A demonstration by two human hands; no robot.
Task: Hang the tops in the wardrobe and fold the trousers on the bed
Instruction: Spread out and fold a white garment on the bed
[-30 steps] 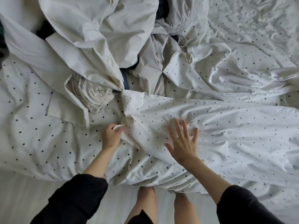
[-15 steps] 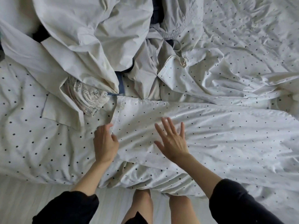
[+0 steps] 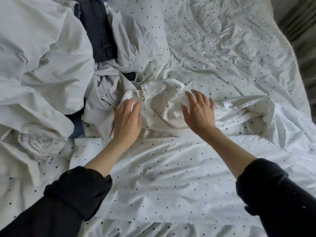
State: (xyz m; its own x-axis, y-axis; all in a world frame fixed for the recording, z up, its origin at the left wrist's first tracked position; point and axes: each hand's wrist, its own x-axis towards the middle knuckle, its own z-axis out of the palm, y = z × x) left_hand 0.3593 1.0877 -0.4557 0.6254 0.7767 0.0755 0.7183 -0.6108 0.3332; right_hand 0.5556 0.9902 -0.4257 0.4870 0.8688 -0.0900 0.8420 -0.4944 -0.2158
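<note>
The left hand (image 3: 127,120) lies palm down with straight fingers on a bunched fold of white dotted garment (image 3: 164,106), its fingertips at a seamed hem edge; it holds nothing in a curl. The right hand (image 3: 199,113) is spread, fingers apart and straight, over the right side of the same bunched fold, grasping nothing; whether it touches the cloth cannot be told. Both forearms come out of rolled dark sleeves (image 3: 77,190) at the near edge of the bed.

The dotted garment runs from that crumpled part, near the middle of the bed, back to a flatter panel (image 3: 171,177) spread across the near edge below the hands. Just left of the left hand sits a plain pale grey garment (image 3: 102,100), rumpled, with a gathered elastic band (image 3: 143,53) and a cord beyond it. Dark denim trousers (image 3: 97,28) lie toward the far edge, partly buried. A large plain white cloth (image 3: 42,57) heaps over the left side of the bed, and a printed pale piece (image 3: 39,146) peeks out beneath it. The dotted bed sheet (image 3: 230,40) covers the right side, wrinkled.
</note>
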